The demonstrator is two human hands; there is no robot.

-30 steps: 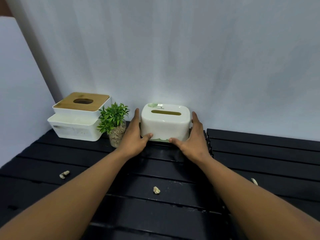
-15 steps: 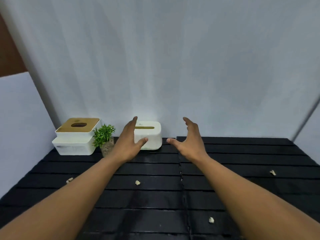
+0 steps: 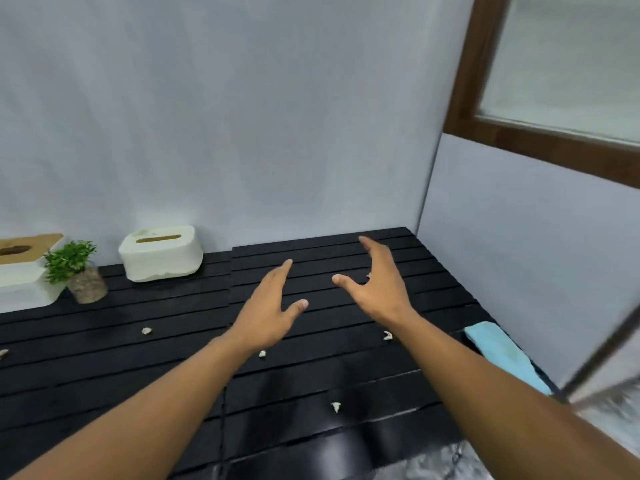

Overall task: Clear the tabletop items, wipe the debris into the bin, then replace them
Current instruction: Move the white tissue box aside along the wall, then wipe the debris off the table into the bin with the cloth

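No readable text, labels or numbers anywhere.

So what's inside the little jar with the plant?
The jar is see-through, holding pale gravel-like bits, with the green plant sticking out the top. Any roots or stem base are buried, so they can't be seen.

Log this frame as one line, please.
phase: items moved aside | left hand: open, empty | right hand: open, empty | debris: unwiped | blue cloth: untouched, table's right edge
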